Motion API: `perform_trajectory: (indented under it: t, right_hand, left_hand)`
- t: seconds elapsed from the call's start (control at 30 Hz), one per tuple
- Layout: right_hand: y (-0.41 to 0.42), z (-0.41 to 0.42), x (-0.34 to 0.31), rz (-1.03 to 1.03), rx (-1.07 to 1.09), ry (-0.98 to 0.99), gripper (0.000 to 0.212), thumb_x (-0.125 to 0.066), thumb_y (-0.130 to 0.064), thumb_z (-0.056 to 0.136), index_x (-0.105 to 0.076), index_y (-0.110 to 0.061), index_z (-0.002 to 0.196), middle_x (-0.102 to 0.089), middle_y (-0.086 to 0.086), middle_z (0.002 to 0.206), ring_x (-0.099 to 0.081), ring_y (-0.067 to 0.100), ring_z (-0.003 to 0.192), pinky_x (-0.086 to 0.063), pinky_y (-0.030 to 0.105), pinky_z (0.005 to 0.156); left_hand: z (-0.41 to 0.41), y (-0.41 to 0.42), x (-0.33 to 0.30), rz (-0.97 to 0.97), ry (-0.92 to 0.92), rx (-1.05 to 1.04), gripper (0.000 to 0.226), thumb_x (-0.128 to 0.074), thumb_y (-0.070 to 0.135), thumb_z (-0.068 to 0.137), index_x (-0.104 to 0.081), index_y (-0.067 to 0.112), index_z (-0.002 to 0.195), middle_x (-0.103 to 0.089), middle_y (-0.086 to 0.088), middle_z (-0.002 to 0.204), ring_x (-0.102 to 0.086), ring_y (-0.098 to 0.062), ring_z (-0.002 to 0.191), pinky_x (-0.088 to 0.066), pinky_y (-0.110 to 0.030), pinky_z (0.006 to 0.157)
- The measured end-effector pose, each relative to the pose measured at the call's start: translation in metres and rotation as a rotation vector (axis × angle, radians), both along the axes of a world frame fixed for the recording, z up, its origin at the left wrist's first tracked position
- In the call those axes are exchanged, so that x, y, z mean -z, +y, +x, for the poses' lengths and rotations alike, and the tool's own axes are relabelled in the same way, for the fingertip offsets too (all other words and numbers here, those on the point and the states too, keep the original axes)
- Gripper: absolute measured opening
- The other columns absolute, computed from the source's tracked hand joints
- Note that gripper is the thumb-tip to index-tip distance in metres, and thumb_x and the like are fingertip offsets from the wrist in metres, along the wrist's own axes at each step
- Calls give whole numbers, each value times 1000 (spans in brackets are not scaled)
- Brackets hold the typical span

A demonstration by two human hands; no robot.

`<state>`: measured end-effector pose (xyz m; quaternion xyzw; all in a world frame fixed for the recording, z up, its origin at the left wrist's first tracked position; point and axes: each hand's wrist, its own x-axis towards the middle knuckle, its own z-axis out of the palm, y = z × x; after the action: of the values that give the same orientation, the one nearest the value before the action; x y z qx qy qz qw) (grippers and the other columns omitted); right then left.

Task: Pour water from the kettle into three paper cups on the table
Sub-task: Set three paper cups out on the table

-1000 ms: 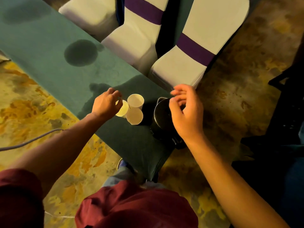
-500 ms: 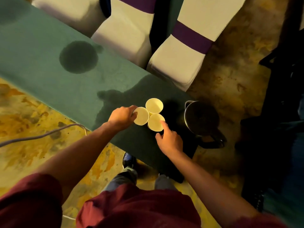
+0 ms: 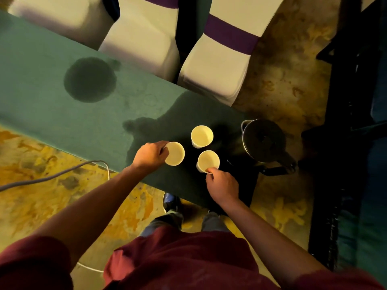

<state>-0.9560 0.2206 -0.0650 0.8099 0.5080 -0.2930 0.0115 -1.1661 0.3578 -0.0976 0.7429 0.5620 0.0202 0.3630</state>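
While the left hand (image 3: 151,154) pinches the left paper cup (image 3: 174,153) and the right hand (image 3: 222,183) pinches the near cup's (image 3: 208,161) rim, the untouched kettle (image 3: 264,141) stands rightward, nearer the right hand, handle toward the person.

Dim, warm light; soft focus, wide-angle edge distortion.

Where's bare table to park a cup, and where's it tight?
Free: green table left of the left hand, around the dark stain. Crowded: the right end, three cups, right hand, kettle at the edge.
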Motion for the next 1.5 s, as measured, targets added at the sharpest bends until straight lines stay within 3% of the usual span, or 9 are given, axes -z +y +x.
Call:
perform_trajectory:
  t: [0.27, 0.57, 0.7, 0.9, 1.0, 1.1, 1.27, 1.33, 1.5]
  right_hand:
    - [-6, -2, 1, -17, 44, 121, 33, -49, -29, 100, -68, -22, 126, -74, 3, 104, -68, 21, 94, -50, 31, 69]
    - [-16, 3, -11, 24, -56, 149, 54, -51, -23, 94, -47, -33, 148, -68, 3, 119, -64, 25, 104, -57, 42, 80]
    - [-26, 10, -18, 83, -87, 109, 61, -54, -20, 93, -41, -34, 151, -58, 0, 134, -61, 22, 112, -57, 40, 82]
    - [-30, 19, -42, 269, -36, 65, 55, -57, -24, 96, -44, -23, 150, -50, 0, 148, -53, 20, 133, -52, 36, 96]
    - [-27, 27, -59, 371, 8, 63, 51, -58, -25, 96, -49, -19, 146, -55, 2, 145, -58, 20, 127, -51, 33, 91]
    - [-24, 39, -77, 524, 74, 51, 44, -62, -23, 92, -59, -17, 135, -65, 2, 128, -67, 17, 103, -52, 29, 78]
    - [-12, 84, -112, 725, 225, -20, 29, -66, -19, 88, -68, -18, 117, -72, -4, 99, -65, 13, 76, -57, 39, 72]
    - [-5, 104, -120, 753, 304, -75, 28, -66, -21, 88, -67, -20, 116, -71, -4, 101, -66, 15, 83, -56, 40, 75]
    - [17, 132, -120, 550, 341, -47, 49, -64, -36, 90, -56, -18, 135, -57, 7, 137, -53, 27, 128, -44, 42, 102]
  left_hand:
    - [6, 2, 1, -19, -3, 32, 32, -51, 30, 97, -64, 21, 125, -75, -12, 96, -73, -31, 79, -61, -44, 74]
    - [0, 10, -8, 145, 80, 3, 46, -47, 53, 97, -57, 23, 131, -76, -11, 92, -71, -36, 89, -52, -38, 69]
    - [0, 15, -23, 222, 64, -76, 36, -46, 44, 101, -55, 17, 123, -73, -16, 89, -69, -39, 79, -41, -34, 63]
    - [29, 12, -47, 315, -37, -34, 22, -52, 31, 98, -58, 15, 112, -71, -14, 79, -66, -39, 69, -41, -34, 58]
    - [48, 6, -52, 280, -70, -50, 23, -53, 31, 98, -62, 13, 108, -72, -12, 84, -61, -28, 65, -40, -31, 59]
    - [57, -1, -53, 254, -82, -36, 22, -53, 32, 98, -63, 15, 106, -72, -9, 88, -64, -27, 70, -46, -32, 60]
    - [62, -27, -54, 220, -73, 13, 19, -53, 34, 97, -62, 18, 103, -65, -2, 75, -60, -23, 64, -42, -31, 57]
    - [62, -38, -52, 201, -63, 26, 18, -53, 36, 97, -62, 21, 102, -68, -3, 76, -66, -26, 68, -47, -33, 58]
    - [66, -55, -52, 173, 9, -38, 20, -53, 38, 96, -64, 22, 99, -63, -1, 74, -62, -28, 71, -42, -31, 60]
